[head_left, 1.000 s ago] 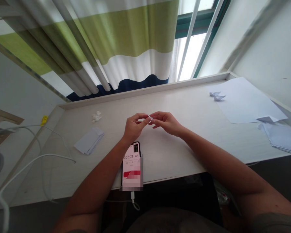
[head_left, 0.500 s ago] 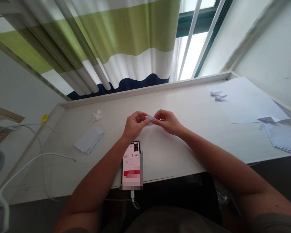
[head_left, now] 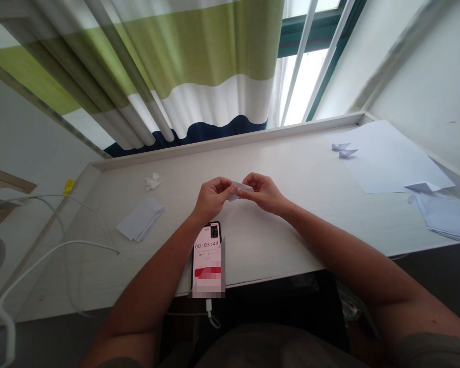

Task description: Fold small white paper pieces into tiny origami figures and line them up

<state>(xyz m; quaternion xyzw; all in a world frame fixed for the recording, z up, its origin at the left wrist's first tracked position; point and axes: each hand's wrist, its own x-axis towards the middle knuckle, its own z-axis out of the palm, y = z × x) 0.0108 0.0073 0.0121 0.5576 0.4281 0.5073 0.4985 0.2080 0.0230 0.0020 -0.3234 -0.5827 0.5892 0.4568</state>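
Note:
My left hand and my right hand meet above the middle of the white desk. Both pinch a small folded piece of white paper between their fingertips, the left at its left end, the right at its right end. The paper is held just above the desk surface. A phone showing a running timer lies below my left wrist at the desk's front edge.
A small stack of paper slips lies to the left, with a crumpled scrap behind it. A large white sheet with small folded shapes sits far right, more sheets at the right edge. White cables trail on the left.
The little paper piece was a thin sliver between my fingertips; it now shows as a wider flat shape. My hands have shifted only slightly.

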